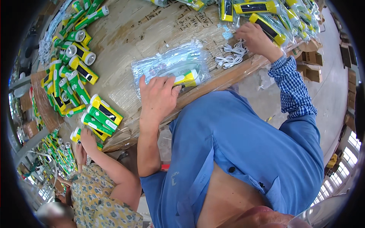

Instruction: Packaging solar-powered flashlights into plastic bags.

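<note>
A yellow and green flashlight (187, 78) with a white head lies on a stack of clear plastic bags (146, 64) near the table's edge. Over its left end my left hand (157, 95) is closed, thumb and forefinger at the flashlight, the other fingers on the bags. To the right, my right hand (256, 39) is at the near side of a pile of bagged flashlights (262, 8), its fingers curled downward. What they hold, if anything, is hidden. Coiled white cables (230, 60) lie just below and left of those fingers.
Many unbagged flashlights (81, 70) are heaped along the table's left side. A co-worker's hand (88, 140) touches flashlights at the left corner. The wrapped table edge (213, 85) runs close to my body. Cardboard boxes (311, 62) stand beyond the right end.
</note>
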